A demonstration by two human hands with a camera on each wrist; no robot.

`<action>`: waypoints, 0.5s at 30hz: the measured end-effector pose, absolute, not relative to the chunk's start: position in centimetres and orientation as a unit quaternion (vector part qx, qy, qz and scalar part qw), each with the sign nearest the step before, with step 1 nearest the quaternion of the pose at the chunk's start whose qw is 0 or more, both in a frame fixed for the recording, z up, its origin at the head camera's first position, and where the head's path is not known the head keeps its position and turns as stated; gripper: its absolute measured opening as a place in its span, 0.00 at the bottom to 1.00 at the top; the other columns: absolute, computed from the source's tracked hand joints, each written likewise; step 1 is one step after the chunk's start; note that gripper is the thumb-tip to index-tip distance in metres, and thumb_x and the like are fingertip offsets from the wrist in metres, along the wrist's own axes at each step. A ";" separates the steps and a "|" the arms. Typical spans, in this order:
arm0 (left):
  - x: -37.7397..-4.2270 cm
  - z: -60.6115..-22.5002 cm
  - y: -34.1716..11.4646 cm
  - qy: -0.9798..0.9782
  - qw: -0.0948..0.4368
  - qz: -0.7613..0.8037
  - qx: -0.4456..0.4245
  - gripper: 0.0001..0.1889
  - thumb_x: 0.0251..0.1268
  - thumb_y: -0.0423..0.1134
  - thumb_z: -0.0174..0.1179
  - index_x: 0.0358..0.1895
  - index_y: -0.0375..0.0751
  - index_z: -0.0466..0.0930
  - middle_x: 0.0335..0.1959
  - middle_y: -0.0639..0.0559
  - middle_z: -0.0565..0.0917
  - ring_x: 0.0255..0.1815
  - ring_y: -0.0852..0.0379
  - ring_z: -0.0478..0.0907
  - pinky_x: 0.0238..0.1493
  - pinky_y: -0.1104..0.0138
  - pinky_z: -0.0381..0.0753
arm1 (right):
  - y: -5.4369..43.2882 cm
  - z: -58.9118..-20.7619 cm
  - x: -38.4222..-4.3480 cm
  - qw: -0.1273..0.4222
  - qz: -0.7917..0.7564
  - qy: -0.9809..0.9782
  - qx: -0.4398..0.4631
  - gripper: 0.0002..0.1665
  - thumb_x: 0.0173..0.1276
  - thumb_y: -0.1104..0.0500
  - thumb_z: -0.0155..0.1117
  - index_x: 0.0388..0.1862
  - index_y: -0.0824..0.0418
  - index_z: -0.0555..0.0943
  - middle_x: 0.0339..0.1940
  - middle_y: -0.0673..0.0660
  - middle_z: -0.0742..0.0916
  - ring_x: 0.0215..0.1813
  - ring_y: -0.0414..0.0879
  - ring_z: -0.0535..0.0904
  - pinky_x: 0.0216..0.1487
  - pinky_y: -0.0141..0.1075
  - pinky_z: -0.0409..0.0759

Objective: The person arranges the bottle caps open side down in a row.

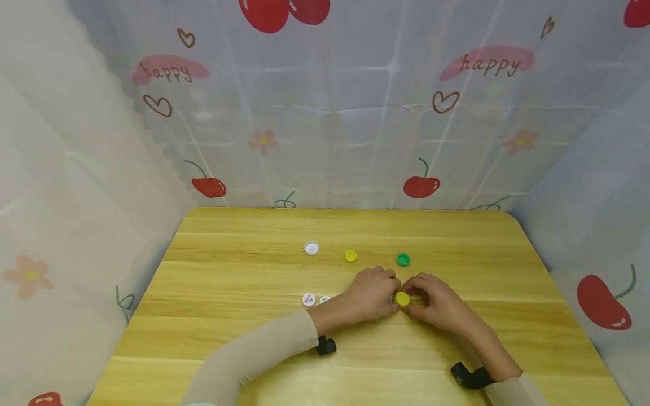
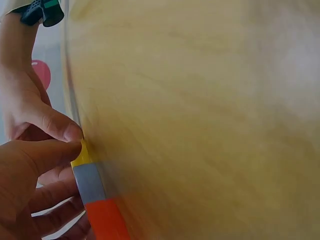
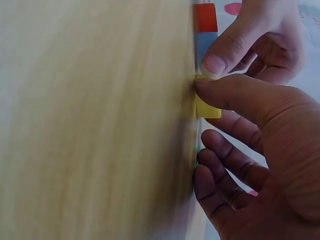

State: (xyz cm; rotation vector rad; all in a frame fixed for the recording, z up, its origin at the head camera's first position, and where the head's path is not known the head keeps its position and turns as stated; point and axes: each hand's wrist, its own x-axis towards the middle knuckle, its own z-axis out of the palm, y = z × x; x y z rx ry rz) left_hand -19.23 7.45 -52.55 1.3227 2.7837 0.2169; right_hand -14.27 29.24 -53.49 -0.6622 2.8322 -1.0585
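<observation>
Two hands meet over the table right of centre. My right hand [image 1: 440, 303] pinches a yellow cap [image 1: 402, 298] between thumb and forefinger; its other fingers [image 3: 220, 155] are spread behind. From the other side, my left hand [image 1: 373, 293] has thumb and fingers around a grey-blue cap [image 2: 89, 181], fingertips right against the yellow one. That grey-blue cap is mostly covered by the hand in the head view. Beyond it lies an orange-red cap [image 2: 107, 220], so the wrist views show the three in a row.
Farther back on the wooden table [image 1: 244, 276] lie a white cap [image 1: 311, 248], a yellow cap [image 1: 351, 256] and a green cap [image 1: 403, 260]. Left of my left wrist are two white printed discs [image 1: 308, 299], one partly behind the arm. Patterned curtains surround the table.
</observation>
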 end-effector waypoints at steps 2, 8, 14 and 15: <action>-19.3 -52.4 7.3 0.902 0.024 0.068 0.426 0.13 0.70 0.59 0.70 0.49 0.59 0.90 0.47 0.61 0.86 0.41 0.62 0.78 0.41 0.69 0.77 | 29.2 -53.5 -14.5 0.024 -0.343 0.913 -0.217 0.18 0.66 0.57 0.83 0.52 0.51 0.87 0.46 0.46 0.87 0.51 0.46 0.85 0.55 0.39 0.89; -19.5 -51.7 6.5 0.901 0.049 0.094 0.421 0.20 0.70 0.62 0.70 0.57 0.58 0.90 0.50 0.61 0.86 0.44 0.63 0.79 0.44 0.69 0.79 | 29.3 -53.1 -14.6 0.053 -0.356 0.908 -0.215 0.22 0.68 0.49 0.81 0.57 0.51 0.86 0.51 0.48 0.87 0.56 0.48 0.85 0.59 0.39 0.88; -21.2 -50.8 6.3 0.891 0.099 0.211 0.390 0.21 0.75 0.59 0.66 0.60 0.52 0.89 0.54 0.59 0.89 0.52 0.64 0.85 0.50 0.72 0.84 | 30.5 -52.7 -15.1 0.069 -0.413 0.894 -0.161 0.16 0.77 0.47 0.71 0.57 0.52 0.84 0.51 0.51 0.88 0.54 0.44 0.86 0.54 0.35 0.87; -21.6 -50.8 6.4 0.888 0.105 0.230 0.384 0.20 0.76 0.58 0.66 0.60 0.51 0.89 0.54 0.59 0.90 0.51 0.64 0.86 0.50 0.73 0.84 | 30.7 -52.8 -15.3 0.063 -0.414 0.895 -0.151 0.14 0.79 0.48 0.70 0.55 0.53 0.84 0.49 0.51 0.89 0.51 0.43 0.85 0.51 0.34 0.86</action>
